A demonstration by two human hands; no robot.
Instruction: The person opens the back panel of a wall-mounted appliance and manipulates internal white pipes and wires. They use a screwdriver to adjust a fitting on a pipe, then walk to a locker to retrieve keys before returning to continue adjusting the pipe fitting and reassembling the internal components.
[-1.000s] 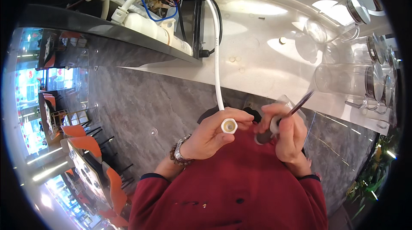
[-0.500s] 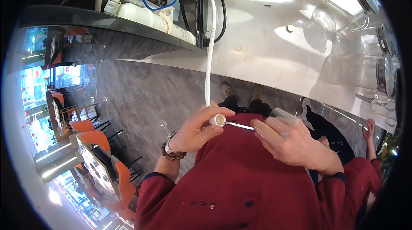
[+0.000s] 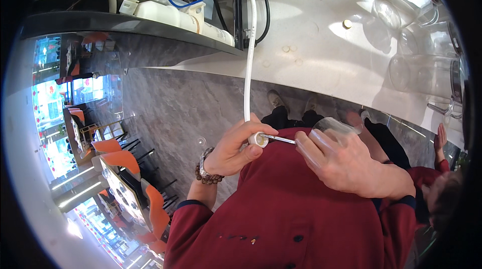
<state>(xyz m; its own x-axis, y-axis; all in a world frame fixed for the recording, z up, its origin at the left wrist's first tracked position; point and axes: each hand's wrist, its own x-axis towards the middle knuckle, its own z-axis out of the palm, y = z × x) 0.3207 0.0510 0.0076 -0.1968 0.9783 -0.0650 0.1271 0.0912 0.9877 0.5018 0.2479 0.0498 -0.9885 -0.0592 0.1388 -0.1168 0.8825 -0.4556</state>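
Observation:
My left hand (image 3: 232,148) is closed around the end of a white hose (image 3: 249,68), with its round white fitting (image 3: 258,139) turned toward my right. A screwdriver (image 3: 282,139) with a thin metal shaft is in my right hand (image 3: 339,161), and its tip reaches the mouth of the fitting. Behind the right fingers, a see-through shape, perhaps the handle, shows only faintly. The inside of the fitting looks yellowish; I cannot make out its details. From the hand, the hose runs up toward the opened machine.
An opened machine housing (image 3: 150,33) with wires and a white canister (image 3: 173,18) stands at the upper left. Clear jugs (image 3: 422,76) lie on the pale counter (image 3: 301,43) at right. Another person (image 3: 442,193) is at my right. Orange chairs (image 3: 120,162) stand left.
The view has shifted slightly, so the scene sits a little further right. Both hands keep their grips, with the screwdriver tip still at the fitting. The person at right has moved.

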